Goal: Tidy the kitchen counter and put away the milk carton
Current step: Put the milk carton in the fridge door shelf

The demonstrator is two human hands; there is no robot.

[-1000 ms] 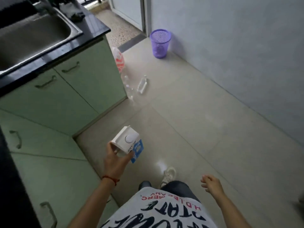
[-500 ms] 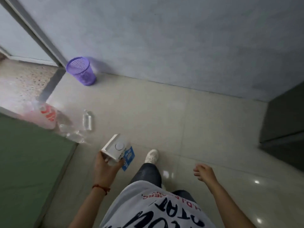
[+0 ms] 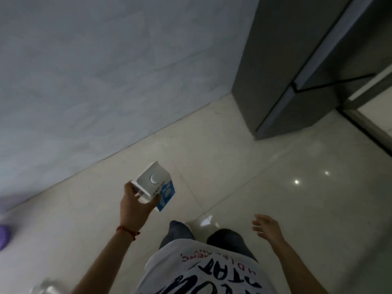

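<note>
Now your left hand (image 3: 135,205) grips the boxy white-and-blue milk carton (image 3: 156,184) over glossy pale floor tiles (image 3: 265,187); your right hand (image 3: 267,227) hangs with fingers loosely spread, holding nothing, near the matte grey fridge (image 3: 297,60).

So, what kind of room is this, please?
Probably a home kitchen: a tall dark grey fridge-like cabinet stands on glossy pale floor tiles, and the left hand grips a white-and-blue milk carton.
</note>
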